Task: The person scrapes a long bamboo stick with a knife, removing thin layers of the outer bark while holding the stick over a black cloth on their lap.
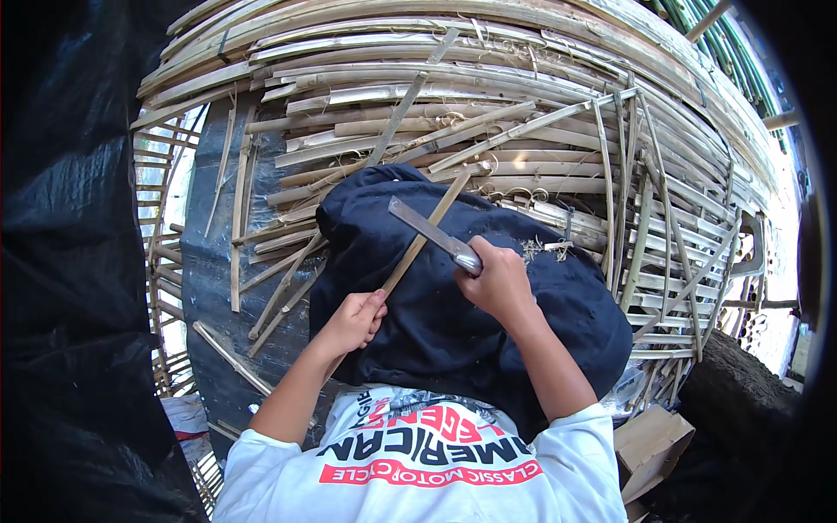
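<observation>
Head view looks straight down on a person seated among split bamboo; the left hand [353,321] is curled into a fist around the near end of a thin bamboo strip [425,237], thumb pressed on top; that strip slants up and away to the right across a dark blue cloth [436,331] draped over the person's lap, its far tip reaching the cloth's upper edge; the right hand [497,279] is closed tight round the handle of a long flat-bladed knife [427,228], fingers wrapped and knuckles up; the blade points up and to the left and lies across the strip, touching it near its middle, so the two form a cross above the cloth; a few pale shavings [545,249] rest on the cloth just right of the right hand; beyond the lap a wide heap of split bamboo slats [488,96] fans out in curved rows, filling the upper half of the picture; loose thinner strips [279,288] lie on a black plastic sheet [205,270] to the left of the cloth; a piece of brown cardboard [649,444] sits at lower right, near the person's right elbow; the person wears a white printed T-shirt [418,462], seen at the bottom edge.
</observation>
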Demonstrator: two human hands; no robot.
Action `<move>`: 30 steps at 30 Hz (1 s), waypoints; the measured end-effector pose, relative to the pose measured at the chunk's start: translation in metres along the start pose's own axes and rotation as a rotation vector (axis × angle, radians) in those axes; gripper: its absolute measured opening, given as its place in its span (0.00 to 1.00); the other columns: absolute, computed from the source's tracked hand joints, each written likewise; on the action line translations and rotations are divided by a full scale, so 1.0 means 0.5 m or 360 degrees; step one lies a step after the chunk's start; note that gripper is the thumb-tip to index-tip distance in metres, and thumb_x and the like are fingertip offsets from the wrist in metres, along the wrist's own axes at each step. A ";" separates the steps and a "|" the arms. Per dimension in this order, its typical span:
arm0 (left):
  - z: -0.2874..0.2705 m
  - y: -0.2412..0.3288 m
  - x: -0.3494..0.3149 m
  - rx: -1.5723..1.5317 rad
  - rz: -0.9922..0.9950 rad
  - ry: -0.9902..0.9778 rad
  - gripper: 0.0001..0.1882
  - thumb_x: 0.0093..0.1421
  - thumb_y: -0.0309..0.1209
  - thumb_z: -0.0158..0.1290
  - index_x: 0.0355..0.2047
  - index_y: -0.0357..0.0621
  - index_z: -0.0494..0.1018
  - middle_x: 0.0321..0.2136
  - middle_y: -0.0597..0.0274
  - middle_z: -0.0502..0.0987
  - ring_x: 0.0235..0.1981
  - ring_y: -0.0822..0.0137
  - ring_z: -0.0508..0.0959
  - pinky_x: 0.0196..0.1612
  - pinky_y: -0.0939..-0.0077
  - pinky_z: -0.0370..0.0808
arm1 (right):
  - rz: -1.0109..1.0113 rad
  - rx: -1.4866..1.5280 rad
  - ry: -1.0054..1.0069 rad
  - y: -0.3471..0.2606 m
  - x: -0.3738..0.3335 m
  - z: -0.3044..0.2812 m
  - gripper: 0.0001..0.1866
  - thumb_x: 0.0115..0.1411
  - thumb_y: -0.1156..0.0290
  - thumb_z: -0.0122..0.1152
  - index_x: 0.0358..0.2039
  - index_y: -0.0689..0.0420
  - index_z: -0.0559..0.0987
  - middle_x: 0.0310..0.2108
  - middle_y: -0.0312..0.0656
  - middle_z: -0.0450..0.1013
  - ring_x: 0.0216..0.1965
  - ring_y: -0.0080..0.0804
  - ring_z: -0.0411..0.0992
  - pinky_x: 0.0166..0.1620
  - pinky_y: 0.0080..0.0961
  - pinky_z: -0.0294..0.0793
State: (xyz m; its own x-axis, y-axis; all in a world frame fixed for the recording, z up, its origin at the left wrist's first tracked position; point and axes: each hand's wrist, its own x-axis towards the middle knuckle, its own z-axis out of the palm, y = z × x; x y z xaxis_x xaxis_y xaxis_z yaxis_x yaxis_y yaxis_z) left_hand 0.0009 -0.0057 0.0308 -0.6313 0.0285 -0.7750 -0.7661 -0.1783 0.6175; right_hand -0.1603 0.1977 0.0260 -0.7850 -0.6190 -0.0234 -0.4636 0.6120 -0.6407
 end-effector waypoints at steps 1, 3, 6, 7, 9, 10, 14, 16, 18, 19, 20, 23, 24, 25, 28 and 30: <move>0.010 0.001 0.002 0.0024 0.0037 0.0090 0.22 0.71 0.47 0.38 0.24 0.46 0.63 0.12 0.75 0.58 0.11 0.81 0.57 0.14 0.84 0.55 | -0.0057 -0.0101 -0.0069 -0.001 0.007 0.014 0.11 0.46 0.68 0.61 0.29 0.58 0.73 0.23 0.51 0.75 0.28 0.52 0.76 0.32 0.43 0.75; 0.024 -0.009 0.008 0.0096 0.0180 0.0214 0.24 0.70 0.47 0.38 0.22 0.46 0.63 0.12 0.74 0.60 0.12 0.82 0.58 0.15 0.84 0.57 | -0.0071 -0.0265 -0.0202 0.009 0.023 0.028 0.10 0.45 0.70 0.61 0.28 0.58 0.72 0.23 0.50 0.75 0.28 0.52 0.76 0.32 0.43 0.75; 0.035 -0.033 0.025 0.0267 0.0494 0.0281 0.25 0.70 0.44 0.39 0.20 0.41 0.65 0.12 0.71 0.62 0.14 0.79 0.61 0.19 0.79 0.59 | -0.0056 -0.0433 -0.0281 0.052 0.043 0.050 0.11 0.43 0.71 0.62 0.26 0.57 0.70 0.22 0.50 0.75 0.27 0.51 0.75 0.32 0.44 0.74; 0.033 -0.044 0.033 0.0334 0.0525 0.0326 0.25 0.70 0.42 0.40 0.21 0.37 0.67 0.12 0.66 0.64 0.15 0.76 0.63 0.20 0.76 0.62 | -0.0108 -0.0458 -0.0267 0.061 0.054 0.055 0.09 0.43 0.72 0.60 0.26 0.58 0.71 0.21 0.49 0.75 0.27 0.50 0.76 0.30 0.43 0.75; 0.027 -0.061 0.045 0.0373 0.0568 0.0389 0.24 0.70 0.41 0.40 0.22 0.36 0.68 0.12 0.65 0.65 0.15 0.75 0.64 0.21 0.75 0.63 | -0.0188 -0.0539 -0.0246 0.071 0.075 0.068 0.08 0.44 0.73 0.58 0.26 0.58 0.71 0.21 0.48 0.75 0.25 0.48 0.76 0.29 0.41 0.75; 0.032 -0.064 0.047 0.0409 0.0644 0.0472 0.24 0.70 0.41 0.41 0.22 0.35 0.68 0.12 0.63 0.65 0.15 0.74 0.65 0.21 0.74 0.63 | -0.0267 -0.0546 -0.0181 0.086 0.080 0.082 0.08 0.44 0.73 0.58 0.27 0.57 0.71 0.22 0.47 0.75 0.25 0.47 0.76 0.29 0.40 0.76; 0.043 -0.065 0.043 0.0527 0.0698 0.0538 0.23 0.70 0.40 0.41 0.21 0.36 0.67 0.13 0.66 0.65 0.16 0.77 0.65 0.20 0.78 0.63 | -0.0139 -0.0674 0.0015 0.119 0.111 0.086 0.06 0.46 0.73 0.56 0.27 0.57 0.72 0.22 0.46 0.75 0.26 0.45 0.77 0.29 0.39 0.76; 0.054 -0.048 0.042 0.0640 0.0759 0.0588 0.23 0.70 0.39 0.41 0.22 0.35 0.67 0.13 0.64 0.65 0.15 0.76 0.66 0.20 0.76 0.63 | -0.0153 -0.0713 0.0042 0.135 0.127 0.076 0.05 0.49 0.73 0.52 0.28 0.56 0.72 0.22 0.46 0.75 0.26 0.46 0.77 0.29 0.41 0.75; 0.055 -0.053 0.044 0.0580 0.0779 0.0606 0.23 0.70 0.39 0.42 0.23 0.34 0.67 0.12 0.63 0.65 0.15 0.75 0.66 0.20 0.75 0.63 | -0.0224 -0.0775 0.0071 0.145 0.138 0.078 0.05 0.50 0.72 0.52 0.29 0.56 0.72 0.22 0.47 0.75 0.26 0.47 0.77 0.29 0.42 0.75; 0.053 -0.060 0.045 0.0556 0.0790 0.0612 0.23 0.70 0.40 0.41 0.22 0.35 0.67 0.13 0.64 0.65 0.15 0.75 0.65 0.20 0.76 0.63 | -0.0230 -0.0791 0.0064 0.155 0.145 0.081 0.05 0.50 0.72 0.52 0.29 0.56 0.72 0.22 0.47 0.75 0.26 0.47 0.77 0.29 0.42 0.75; 0.049 -0.065 0.045 0.0537 0.0794 0.0610 0.23 0.70 0.40 0.41 0.22 0.35 0.67 0.13 0.64 0.65 0.15 0.75 0.65 0.20 0.76 0.63 | -0.0176 -0.0779 0.0134 0.165 0.152 0.088 0.05 0.49 0.72 0.52 0.29 0.56 0.72 0.22 0.48 0.75 0.26 0.48 0.77 0.29 0.42 0.75; 0.045 -0.066 0.049 0.0450 0.0773 0.0559 0.23 0.70 0.40 0.41 0.22 0.36 0.68 0.13 0.66 0.65 0.16 0.76 0.65 0.20 0.77 0.63 | -0.0085 -0.0841 0.0188 0.154 0.173 0.064 0.05 0.49 0.72 0.52 0.29 0.56 0.73 0.21 0.49 0.75 0.26 0.49 0.77 0.29 0.43 0.75; 0.044 -0.066 0.051 0.0405 0.0753 0.0524 0.23 0.70 0.41 0.41 0.23 0.36 0.68 0.14 0.67 0.65 0.16 0.77 0.65 0.21 0.78 0.63 | -0.0012 -0.0902 0.0164 0.146 0.179 0.056 0.05 0.49 0.72 0.52 0.28 0.56 0.73 0.21 0.49 0.75 0.26 0.50 0.77 0.29 0.44 0.75; 0.043 -0.067 0.052 0.0360 0.0735 0.0490 0.23 0.70 0.41 0.41 0.23 0.36 0.68 0.14 0.68 0.65 0.16 0.77 0.65 0.21 0.79 0.63 | -0.0045 -0.0878 0.0177 0.140 0.178 0.051 0.05 0.49 0.72 0.52 0.28 0.56 0.73 0.20 0.49 0.75 0.26 0.50 0.77 0.29 0.44 0.75; 0.040 -0.070 0.053 0.0306 0.0793 0.0476 0.23 0.70 0.42 0.41 0.23 0.37 0.67 0.14 0.68 0.65 0.15 0.78 0.65 0.20 0.80 0.62 | -0.0052 -0.0931 0.0191 0.139 0.178 0.046 0.04 0.49 0.72 0.52 0.27 0.56 0.73 0.20 0.50 0.75 0.25 0.51 0.77 0.29 0.44 0.75; 0.041 -0.071 0.048 0.0326 0.0794 0.0498 0.23 0.70 0.41 0.41 0.23 0.35 0.68 0.13 0.61 0.66 0.16 0.71 0.67 0.21 0.75 0.64 | -0.0062 -0.0955 0.0208 0.133 0.176 0.051 0.04 0.49 0.73 0.52 0.27 0.56 0.73 0.19 0.49 0.75 0.24 0.50 0.76 0.29 0.45 0.75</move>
State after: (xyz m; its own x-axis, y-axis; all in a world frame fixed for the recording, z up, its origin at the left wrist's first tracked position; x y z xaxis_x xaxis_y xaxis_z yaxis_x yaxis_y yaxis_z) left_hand 0.0106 0.0212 -0.0068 -0.8777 -0.3044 -0.3701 -0.4151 0.0972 0.9046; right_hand -0.2497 0.1715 -0.0381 -0.7892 -0.6042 0.1100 -0.6135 0.7841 -0.0945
